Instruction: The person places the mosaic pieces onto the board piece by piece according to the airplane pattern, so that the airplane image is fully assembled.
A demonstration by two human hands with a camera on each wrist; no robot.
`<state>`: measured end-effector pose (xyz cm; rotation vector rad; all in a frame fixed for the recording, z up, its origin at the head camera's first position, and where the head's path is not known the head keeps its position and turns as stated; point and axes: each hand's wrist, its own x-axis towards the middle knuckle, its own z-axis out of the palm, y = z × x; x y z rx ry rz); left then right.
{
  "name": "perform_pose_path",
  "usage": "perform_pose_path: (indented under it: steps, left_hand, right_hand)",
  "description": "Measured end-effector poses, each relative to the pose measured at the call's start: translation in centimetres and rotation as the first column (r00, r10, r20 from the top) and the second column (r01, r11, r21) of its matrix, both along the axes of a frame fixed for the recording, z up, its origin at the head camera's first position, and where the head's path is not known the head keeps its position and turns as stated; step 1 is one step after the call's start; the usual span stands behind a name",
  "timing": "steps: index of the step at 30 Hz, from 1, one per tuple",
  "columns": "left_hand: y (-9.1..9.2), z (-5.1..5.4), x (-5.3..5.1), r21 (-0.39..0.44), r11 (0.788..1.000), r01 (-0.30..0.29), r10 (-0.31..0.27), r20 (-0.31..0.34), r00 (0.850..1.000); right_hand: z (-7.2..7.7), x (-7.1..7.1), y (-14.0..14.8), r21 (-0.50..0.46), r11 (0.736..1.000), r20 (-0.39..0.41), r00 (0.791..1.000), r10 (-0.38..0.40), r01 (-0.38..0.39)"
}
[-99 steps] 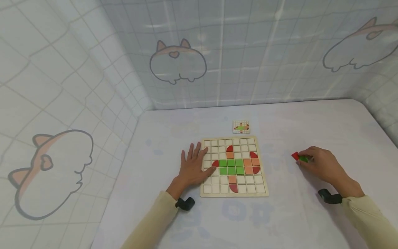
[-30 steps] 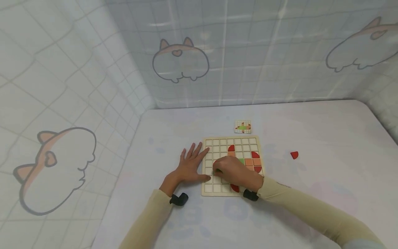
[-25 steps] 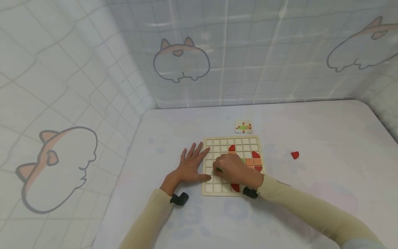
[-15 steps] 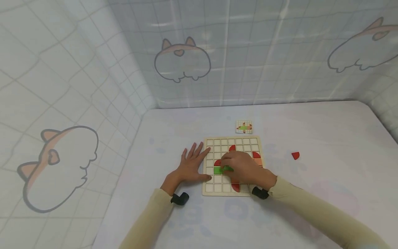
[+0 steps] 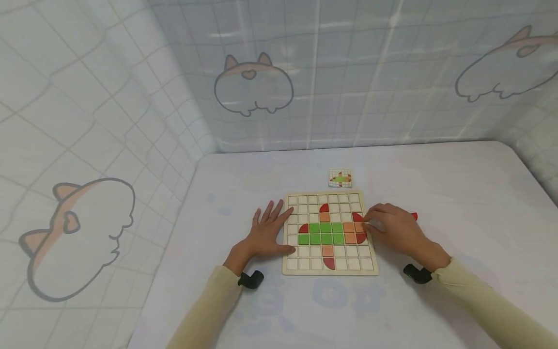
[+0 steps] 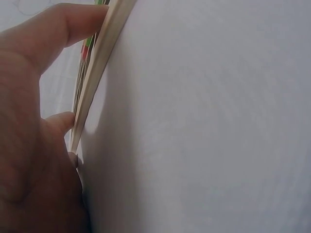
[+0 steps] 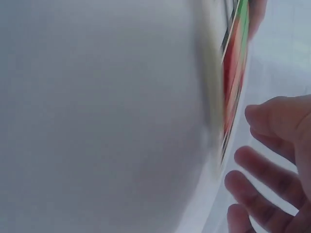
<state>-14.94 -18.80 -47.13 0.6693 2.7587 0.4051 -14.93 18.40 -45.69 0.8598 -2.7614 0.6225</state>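
A wooden grid board (image 5: 301, 265) lies on the table with green, orange and red pieces set in its squares. My left hand (image 5: 266, 237) rests along its left edge with fingers spread; in the left wrist view, the thumb and fingertips touch the board's rim (image 6: 97, 63). My right hand (image 5: 394, 230) is over the board's right edge, fingers loosely bent and nothing held. Its fingers (image 7: 265, 170) stand apart in the right wrist view. Just beyond that hand shows a red quarter-circle piece (image 5: 414, 215), mostly hidden. A green square tile (image 5: 303, 239) ends the lower green row.
A small pattern card (image 5: 340, 178) with a similar coloured figure lies behind the board. White table surface (image 5: 244, 184) surrounds the board, and a tiled-print curtain (image 5: 348, 97) rises at the back and left.
My right hand gripped a green tile at the right, brought it to the lower row's left end and let go. It has since moved right, off the tiles. The left hand stays at the edge.
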Motion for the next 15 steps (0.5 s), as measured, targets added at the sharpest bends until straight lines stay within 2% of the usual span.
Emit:
perform_pose_path:
  steps: [5,10,13,15]
  left_hand:
    - [-0.2,-0.3,0.0,0.021,1.000,0.008,-0.007,-0.012,1.000]
    - [-0.2,-0.5,-0.1,0.028,1.000,0.011,-0.011,-0.020,1.000]
    - [-0.2,-0.4,-0.1,0.020,1.000,0.009,-0.009,-0.018,1.000]
    - [-0.1,-0.4,-0.1,0.010,1.000,0.009,-0.009,-0.016,1.000]
  right_hand:
    - [-0.4,0.2,3.1,0.029,0.990,-0.026,0.991,-0.135,0.136]
    - [-0.3,0.8,5.3,0.068,0.960,-0.005,0.962,-0.273,0.272]
    - [0.0,1.1,6.0,0.096,0.941,0.027,0.944,-0.329,0.325]
    - [0.0,1.2,6.4,0.096,0.937,0.037,0.940,-0.340,0.335]
